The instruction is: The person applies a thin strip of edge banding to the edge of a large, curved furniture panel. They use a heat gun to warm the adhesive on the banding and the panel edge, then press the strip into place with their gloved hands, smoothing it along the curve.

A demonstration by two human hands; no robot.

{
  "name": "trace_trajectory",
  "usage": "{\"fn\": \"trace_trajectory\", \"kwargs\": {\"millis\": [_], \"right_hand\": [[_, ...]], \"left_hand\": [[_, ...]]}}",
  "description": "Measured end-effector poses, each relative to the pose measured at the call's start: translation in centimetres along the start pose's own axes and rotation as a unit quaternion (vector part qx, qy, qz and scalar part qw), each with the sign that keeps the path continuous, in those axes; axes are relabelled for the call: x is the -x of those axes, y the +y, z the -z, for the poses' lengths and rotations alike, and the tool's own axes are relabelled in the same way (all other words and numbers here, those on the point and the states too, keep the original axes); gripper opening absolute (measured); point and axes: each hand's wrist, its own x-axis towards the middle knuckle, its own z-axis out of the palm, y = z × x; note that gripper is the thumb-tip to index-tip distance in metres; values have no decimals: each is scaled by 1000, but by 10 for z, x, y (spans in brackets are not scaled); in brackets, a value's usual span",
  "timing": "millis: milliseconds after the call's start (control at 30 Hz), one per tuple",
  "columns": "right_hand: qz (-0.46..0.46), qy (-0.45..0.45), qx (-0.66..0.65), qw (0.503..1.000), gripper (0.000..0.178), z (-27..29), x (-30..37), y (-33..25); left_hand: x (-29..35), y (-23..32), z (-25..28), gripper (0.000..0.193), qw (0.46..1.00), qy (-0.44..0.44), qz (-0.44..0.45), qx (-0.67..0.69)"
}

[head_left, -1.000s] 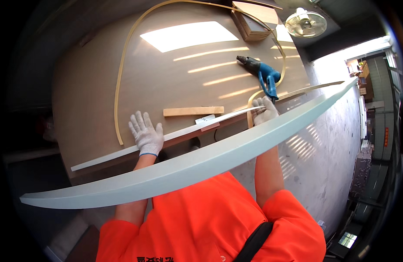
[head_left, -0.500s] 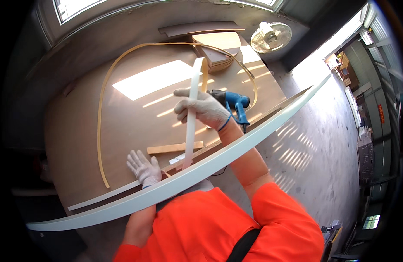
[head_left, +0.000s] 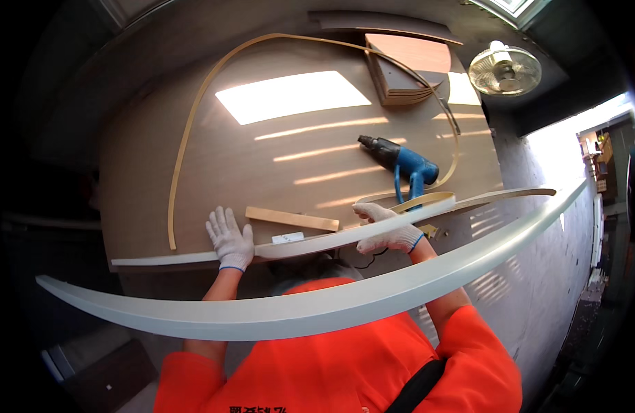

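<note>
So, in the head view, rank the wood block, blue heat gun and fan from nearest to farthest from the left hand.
From the left hand:
1. Wood block, just to its right on the table.
2. Blue heat gun, farther right and back.
3. Fan, far right, beyond the table.

Woodworking or furniture workshop. Large brown board counter (head_left: 297, 158) at centre carries a blue heat gun (head_left: 407, 165), loose edge-banding strip (head_left: 187, 138) and wood offcuts (head_left: 400, 69). Wall fan (head_left: 504, 69) upper right, bare concrete floor (head_left: 537, 275) at right.

A small white rectangular label (head_left: 288, 238) is lying flat on the long pale strip, just right of the left hand's (head_left: 230, 239) fingertips. Its print is too small to read.
</note>
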Motion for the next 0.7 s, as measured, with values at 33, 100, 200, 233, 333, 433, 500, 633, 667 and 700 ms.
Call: {"fn": "trace_trajectory", "kwargs": {"millis": [33,100,200,233,333,433,500,633,667,700], "right_hand": [[12,-32,88,996,96,-13,-5,-13],[32,-19,186,982,76,-51,-19,-23],[193,100,287,933,51,-130,-62,-4],[198,116,273,934,52,-146,-71,-11],[244,107,272,925,55,-171,-100,-38],[269,108,297,910,42,-200,-113,-58],[240,106,308,914,39,-218,-118,-56],[198,211,278,916,23,-249,-121,-50],[200,239,277,909,21,-254,-121,-55],[209,255,287,899,19,-255,-116,-60]], "left_hand": [[-1,1,-1,79,1000,-1,0,-8],[-4,3,-1,78,1000,2,1,-16],[-2,7,1,79,1000,9,13,-20],[-1,6,1,79,1000,7,16,-23],[1,3,2,79,999,6,30,-24],[3,-4,-10,78,999,28,28,-27],[-3,-4,-13,77,999,34,23,-11],[0,-5,-13,72,998,50,12,25],[-2,-8,-12,72,998,51,11,36],[-1,-11,-12,73,998,44,7,50]]}}
